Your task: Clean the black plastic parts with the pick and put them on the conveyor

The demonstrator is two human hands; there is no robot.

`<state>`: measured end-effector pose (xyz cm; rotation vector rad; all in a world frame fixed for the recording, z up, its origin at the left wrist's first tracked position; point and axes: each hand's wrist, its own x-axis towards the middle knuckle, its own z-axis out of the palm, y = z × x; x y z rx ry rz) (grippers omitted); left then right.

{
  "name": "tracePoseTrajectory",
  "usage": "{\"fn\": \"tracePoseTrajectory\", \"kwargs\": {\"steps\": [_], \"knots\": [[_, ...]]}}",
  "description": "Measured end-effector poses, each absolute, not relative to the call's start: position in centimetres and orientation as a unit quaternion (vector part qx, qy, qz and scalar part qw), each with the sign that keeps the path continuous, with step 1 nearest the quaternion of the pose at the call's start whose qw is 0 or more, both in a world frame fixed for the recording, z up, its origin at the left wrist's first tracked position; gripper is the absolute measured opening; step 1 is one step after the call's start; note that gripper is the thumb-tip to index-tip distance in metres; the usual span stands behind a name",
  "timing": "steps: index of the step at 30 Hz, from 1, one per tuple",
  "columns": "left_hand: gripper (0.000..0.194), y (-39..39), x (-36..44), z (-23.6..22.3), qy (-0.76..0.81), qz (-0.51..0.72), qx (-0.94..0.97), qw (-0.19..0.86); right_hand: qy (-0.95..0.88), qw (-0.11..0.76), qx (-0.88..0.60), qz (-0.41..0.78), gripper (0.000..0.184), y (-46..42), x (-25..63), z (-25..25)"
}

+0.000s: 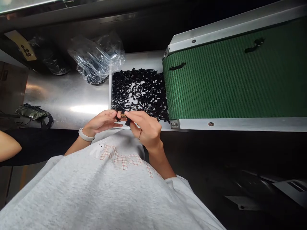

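and here we are over the steel bench, both hands up close and working together. the left hand (102, 123) is curled in, fingers pinching a small black part (117, 118), while the right hand (144, 127) closes thumb and fingertips on another black part (128, 122). the two hands are almost touching, and there's a glint of something tan (123, 116) between them, though it's too small and too hidden to call from this view. just ahead of the hands, a big heap of black plastic pieces (139, 92) is spread across a white tray (110, 92), right up against the green conveyor belt (235, 73), with two dark pieces (255, 44) (177, 66) sitting well apart on the belt. over on the left, a crumpled clear plastic bag (96, 59) lies on the stainless steel table (67, 95), just past the tray's corner. a white watch band (85, 134) circles the left wrist, a thin ring (139, 135) shows on the right hand, and a co-worker's forearm (8, 146) pokes in at the far left edge.
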<state>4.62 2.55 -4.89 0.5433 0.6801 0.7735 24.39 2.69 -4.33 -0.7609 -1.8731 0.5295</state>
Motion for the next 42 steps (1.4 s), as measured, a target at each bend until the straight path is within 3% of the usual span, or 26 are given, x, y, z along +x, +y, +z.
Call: {"fn": "tracePoseTrajectory", "kwargs": {"steps": [8,18,23,30,42], "knots": [[0.037,2.4,5.0,-4.0,0.335,0.377,0.284,0.815,-0.697,0.534,-0.394,0.273,0.021,2.0,23.6,-5.0],[0.040,3.0,3.7,-4.1,0.286,0.263,0.314,0.866,-0.623,0.437,-0.316,0.566,0.017,4.0,24.8,-3.5],[0.043,3.0,3.9,-4.0,0.262,0.263,0.280,0.885,-0.631,0.428,-0.317,0.564,0.003,4.1,25.0,-2.8],[0.044,2.9,4.5,-4.1,0.254,0.246,0.275,0.894,-0.695,0.423,-0.280,0.510,0.022,4.6,25.4,-2.0],[0.046,2.7,4.6,-4.3,0.253,0.268,0.262,0.892,-0.642,0.421,-0.347,0.539,0.002,4.5,25.5,-2.2]]}}
